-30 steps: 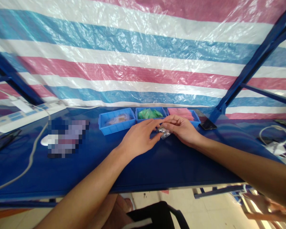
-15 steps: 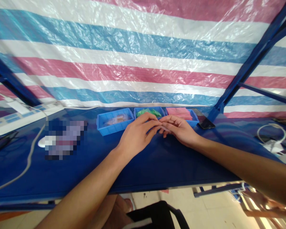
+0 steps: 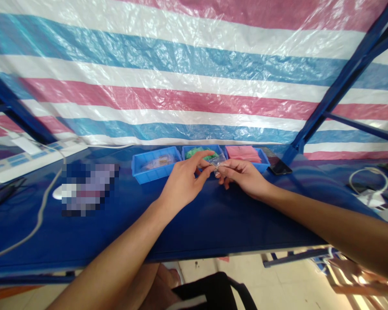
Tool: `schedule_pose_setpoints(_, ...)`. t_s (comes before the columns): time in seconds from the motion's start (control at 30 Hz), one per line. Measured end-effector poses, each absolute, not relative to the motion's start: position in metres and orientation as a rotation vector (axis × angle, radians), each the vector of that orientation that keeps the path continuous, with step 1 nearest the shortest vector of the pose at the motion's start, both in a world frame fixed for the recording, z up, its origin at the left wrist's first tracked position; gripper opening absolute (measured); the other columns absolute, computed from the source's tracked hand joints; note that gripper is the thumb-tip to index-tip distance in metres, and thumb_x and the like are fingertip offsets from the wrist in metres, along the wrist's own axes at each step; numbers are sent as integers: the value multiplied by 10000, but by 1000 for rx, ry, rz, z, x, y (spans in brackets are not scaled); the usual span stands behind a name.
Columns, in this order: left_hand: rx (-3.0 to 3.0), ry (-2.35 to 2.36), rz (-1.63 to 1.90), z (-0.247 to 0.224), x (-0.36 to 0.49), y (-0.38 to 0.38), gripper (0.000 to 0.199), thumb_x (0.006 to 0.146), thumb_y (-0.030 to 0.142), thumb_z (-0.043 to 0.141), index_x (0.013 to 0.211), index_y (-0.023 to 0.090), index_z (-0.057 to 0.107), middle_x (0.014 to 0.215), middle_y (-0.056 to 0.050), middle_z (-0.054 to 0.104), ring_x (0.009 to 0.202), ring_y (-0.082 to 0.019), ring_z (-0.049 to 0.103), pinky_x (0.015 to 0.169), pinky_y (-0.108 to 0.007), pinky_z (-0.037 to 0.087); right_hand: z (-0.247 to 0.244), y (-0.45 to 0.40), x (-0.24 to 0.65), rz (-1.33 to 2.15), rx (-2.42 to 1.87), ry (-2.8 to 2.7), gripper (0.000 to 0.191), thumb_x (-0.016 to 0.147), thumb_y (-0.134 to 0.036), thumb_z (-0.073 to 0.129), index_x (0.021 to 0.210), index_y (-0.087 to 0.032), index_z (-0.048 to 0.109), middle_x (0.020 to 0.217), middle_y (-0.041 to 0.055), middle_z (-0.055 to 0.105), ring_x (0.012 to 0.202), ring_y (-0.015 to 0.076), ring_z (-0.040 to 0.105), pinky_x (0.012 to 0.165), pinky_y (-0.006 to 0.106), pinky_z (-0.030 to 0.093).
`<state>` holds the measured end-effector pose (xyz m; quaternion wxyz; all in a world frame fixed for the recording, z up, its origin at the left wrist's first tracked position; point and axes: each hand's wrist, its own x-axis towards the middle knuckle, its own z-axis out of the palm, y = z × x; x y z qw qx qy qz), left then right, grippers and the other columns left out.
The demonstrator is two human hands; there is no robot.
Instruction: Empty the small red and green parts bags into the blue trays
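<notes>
A small clear plastic bag is pinched between my two hands, just in front of the blue bins. My left hand holds its left side with thumb and fingertips, the index finger stretched above it. On the other side, my right hand is closed on the bag's right edge. Whether anything lies inside the bag I cannot make out. Behind the hands stand the left bin with clear packets, the middle bin with green material, and the right bin with pink sheets.
A dark phone lies right of the bins. To the left are a pixelated object, a white cable and a long white strip. Blue frame posts flank the blue table; striped sheeting hangs behind.
The clear bag now shows upright between my fingertips, where a pale flat piece showed before. My left fingers have spread, the index finger lifting away from the thumb. The bins have stayed put.
</notes>
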<state>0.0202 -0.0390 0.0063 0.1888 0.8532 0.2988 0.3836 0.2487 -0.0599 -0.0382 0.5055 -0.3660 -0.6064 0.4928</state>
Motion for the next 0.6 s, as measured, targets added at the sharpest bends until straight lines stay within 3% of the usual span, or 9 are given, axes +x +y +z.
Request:
schedule_pose_setpoints(0.27,2476,854,1072,7,19,-40,374,1035,268,644,1405,249,692,1272,-51,792,1043,-211,775,912,-323,630,-36,-61,248,1333,-872,-1303,340,903,-514,854,939,-177,819,924,71,795,707,145,694,575,243,572)
schedule_pose_setpoints(0.4,2408,869,1099,7,21,-39,331,1025,283,662,1348,244,724,1152,-37,822,1009,-214,791,832,-300,631,-36,-61,247,1322,-873,-1343,352,925,-529,829,929,-177,831,929,78,806,697,144,701,581,246,575)
schedule_pose_setpoints(0.6,2273,835,1117,6,21,-37,435,1014,296,675,1443,233,639,1056,-28,830,943,-214,802,912,-351,639,-37,-62,247,1254,-904,-1448,403,947,-580,786,936,-183,852,920,94,819,705,168,726,584,274,590)
